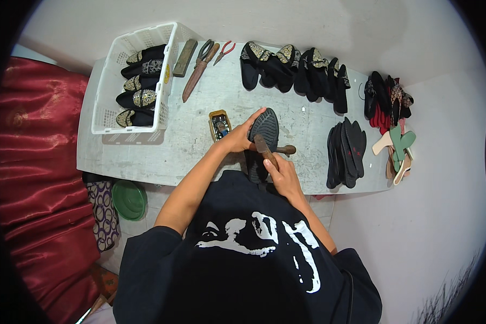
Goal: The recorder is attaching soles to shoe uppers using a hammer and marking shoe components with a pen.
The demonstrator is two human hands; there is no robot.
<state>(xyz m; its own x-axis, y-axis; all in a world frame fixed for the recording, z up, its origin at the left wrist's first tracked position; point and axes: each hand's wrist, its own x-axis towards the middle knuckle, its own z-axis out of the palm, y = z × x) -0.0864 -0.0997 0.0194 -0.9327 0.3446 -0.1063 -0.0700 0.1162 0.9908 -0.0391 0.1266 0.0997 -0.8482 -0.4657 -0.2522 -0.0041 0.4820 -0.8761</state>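
Note:
My left hand point(237, 139) grips a black shoe point(265, 125) by its side, its ridged sole turned up toward me. My right hand point(286, 177) is closed round the wooden handle of a hammer point(261, 144), whose head is over the sole; I cannot tell whether it touches. Beneath, a brown, knob-ended piece point(288, 149) sticks out to the right; its kind is unclear. A dark, sole-like shape point(256, 167) shows below the shoe, partly hidden by my shirt. Just beyond my left hand lies a small yellowish tray point(220, 125) of small items.
A white basket point(162, 102) holds several decorated black shoes. Beside it lie a whetstone-like block point(185, 58), a sheathed blade point(195, 80), and red-handled pliers point(224, 53). Along the back are more shoes point(286, 65); at right, black soles point(346, 154) and green straps point(400, 146).

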